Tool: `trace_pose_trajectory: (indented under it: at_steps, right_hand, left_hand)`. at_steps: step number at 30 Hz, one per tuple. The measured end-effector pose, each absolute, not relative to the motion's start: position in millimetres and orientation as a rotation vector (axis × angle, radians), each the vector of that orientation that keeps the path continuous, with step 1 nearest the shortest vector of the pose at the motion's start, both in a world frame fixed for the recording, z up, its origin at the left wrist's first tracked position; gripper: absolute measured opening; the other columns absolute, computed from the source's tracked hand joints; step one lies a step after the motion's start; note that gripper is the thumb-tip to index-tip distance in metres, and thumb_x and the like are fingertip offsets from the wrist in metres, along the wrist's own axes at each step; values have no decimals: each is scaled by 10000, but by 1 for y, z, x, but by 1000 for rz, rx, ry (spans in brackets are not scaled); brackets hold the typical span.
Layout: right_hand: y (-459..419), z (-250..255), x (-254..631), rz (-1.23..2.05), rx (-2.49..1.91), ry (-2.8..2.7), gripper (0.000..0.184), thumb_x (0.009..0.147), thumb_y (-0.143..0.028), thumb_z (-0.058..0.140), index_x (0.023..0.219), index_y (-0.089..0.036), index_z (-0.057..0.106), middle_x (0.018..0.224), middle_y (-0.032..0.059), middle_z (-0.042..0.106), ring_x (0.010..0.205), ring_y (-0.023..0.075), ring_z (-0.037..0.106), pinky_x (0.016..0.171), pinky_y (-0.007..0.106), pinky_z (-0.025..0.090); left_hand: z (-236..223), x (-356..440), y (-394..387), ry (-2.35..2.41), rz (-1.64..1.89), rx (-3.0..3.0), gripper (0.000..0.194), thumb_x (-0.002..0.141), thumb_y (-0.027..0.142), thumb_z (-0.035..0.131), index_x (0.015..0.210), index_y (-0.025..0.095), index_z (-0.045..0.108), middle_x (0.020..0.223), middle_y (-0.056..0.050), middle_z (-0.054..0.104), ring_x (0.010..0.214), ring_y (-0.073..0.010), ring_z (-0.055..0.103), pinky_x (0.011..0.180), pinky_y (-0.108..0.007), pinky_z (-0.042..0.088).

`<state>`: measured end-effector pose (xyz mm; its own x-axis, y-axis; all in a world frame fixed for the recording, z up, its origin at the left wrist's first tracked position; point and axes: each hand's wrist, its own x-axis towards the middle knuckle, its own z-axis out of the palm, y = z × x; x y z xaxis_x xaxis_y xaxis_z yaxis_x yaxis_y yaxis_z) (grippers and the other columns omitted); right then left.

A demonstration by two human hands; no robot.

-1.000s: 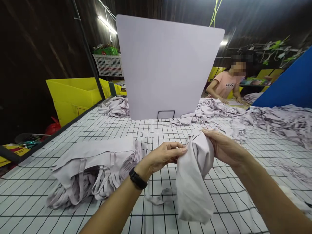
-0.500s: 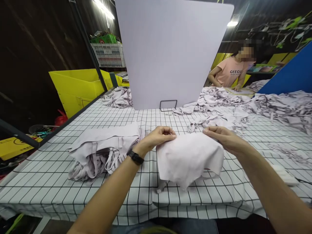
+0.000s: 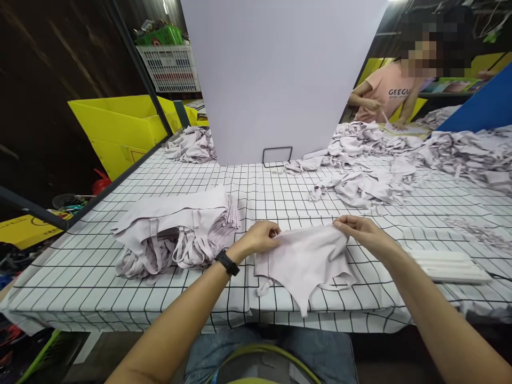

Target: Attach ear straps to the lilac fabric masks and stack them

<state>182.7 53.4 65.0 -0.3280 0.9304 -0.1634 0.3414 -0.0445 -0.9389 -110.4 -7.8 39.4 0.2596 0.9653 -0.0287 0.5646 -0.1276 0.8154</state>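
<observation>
A pale lilac garment [image 3: 306,262] lies spread flat near the front edge of the grid-patterned table [image 3: 280,200]. My left hand [image 3: 262,236], with a black band on its wrist, pinches the garment's upper left corner. At the upper right corner my right hand [image 3: 358,230] pinches the cloth too. A neat stack of the same garments [image 3: 176,229] sits just left of my left hand.
A tall white board [image 3: 280,74] stands on a wire stand at mid-table. Loose piles of lilac garments [image 3: 368,184] spread across the right and back. A white flat bundle [image 3: 448,265] lies at right. A yellow bin [image 3: 116,125] stands left. Another person in a pink shirt [image 3: 390,93] works beyond.
The garment, bunched up in the air a second ago, has been pulled open and laid flat on the table. My view has tilted downward and back.
</observation>
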Motion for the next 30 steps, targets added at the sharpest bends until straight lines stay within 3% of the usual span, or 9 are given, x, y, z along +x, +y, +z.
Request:
trace_pose_trajectory:
  at_steps: [3, 8, 12, 15, 19, 23, 25, 28, 30]
  right_hand:
    - [55, 64, 182, 1369, -1364, -1684, 549, 629, -705, 842, 753, -181, 735, 742, 37, 662, 729, 190, 562, 698, 333, 439]
    - [48, 76, 183, 1289, -1373, -1714, 511, 661, -685, 833, 807, -203, 752, 831, 65, 707, 825, 237, 609, 746, 359, 470]
    - [19, 92, 199, 1127, -1337, -2036, 421, 791, -672, 728, 827, -256, 783, 836, 82, 732, 814, 277, 637, 713, 382, 490]
    - [-10, 83, 214, 1234, -1370, -2282, 366, 830, -636, 697, 869, -290, 813, 885, 85, 764, 815, 307, 660, 671, 384, 502]
    - [-37, 55, 218, 1159, -1495, -2211, 380, 822, -628, 693, 994, -312, 814, 1055, 87, 784, 956, 363, 670, 733, 415, 529]
    - [-41, 37, 205, 930, -1621, -2102, 412, 848, -656, 592, 974, -299, 754, 922, 97, 776, 824, 328, 686, 659, 410, 517]
    - [-38, 31, 198, 763, -1694, -2063, 440, 839, -642, 577, 1037, -273, 713, 903, 111, 739, 802, 322, 673, 679, 427, 523]
    - [-34, 20, 193, 501, -1758, -2093, 560, 820, -654, 556, 1168, -230, 671, 1027, 157, 659, 927, 367, 644, 666, 445, 529]
    - [-34, 14, 193, 411, -1741, -2139, 503, 857, -621, 507, 1128, -236, 684, 1065, 163, 622, 1024, 386, 617, 694, 452, 535]
  left_hand:
    - [42, -111, -8, 1409, 715, 1795, 165, 755, 219, 579, 596, 179, 560, 615, 3, 555, 622, -142, 491, 599, -277, 345]
    - [59, -111, -19, 1450, 850, 1810, 57, 771, 174, 596, 738, 180, 642, 811, -37, 684, 830, -201, 593, 800, -332, 449]
    - [71, -116, -54, 1357, 960, 2076, 125, 847, 162, 560, 818, 209, 671, 866, -46, 686, 1009, -256, 553, 950, -425, 417]
    - [66, -117, -89, 1241, 732, 2215, 159, 881, 130, 558, 859, 225, 684, 918, -40, 696, 1112, -276, 527, 1002, -459, 356]
    - [46, -108, -121, 1276, 539, 2228, 188, 943, 114, 528, 864, 208, 670, 923, -56, 681, 1086, -261, 533, 956, -443, 333]
    - [31, -96, -128, 1398, 648, 2101, 215, 987, 293, 591, 803, 193, 641, 839, -40, 664, 985, -236, 550, 895, -399, 357]
    - [27, -92, -127, 1479, 797, 2043, 240, 1002, 303, 559, 800, 191, 621, 834, -38, 657, 937, -221, 553, 864, -376, 380]
    - [23, -87, -122, 1718, 990, 1903, 146, 994, 256, 514, 907, 185, 607, 960, -70, 643, 949, -226, 557, 851, -359, 428]
    - [23, -84, -117, 1851, 911, 1830, 132, 966, 279, 545, 1038, 178, 591, 1032, -90, 633, 969, -243, 574, 855, -366, 459]
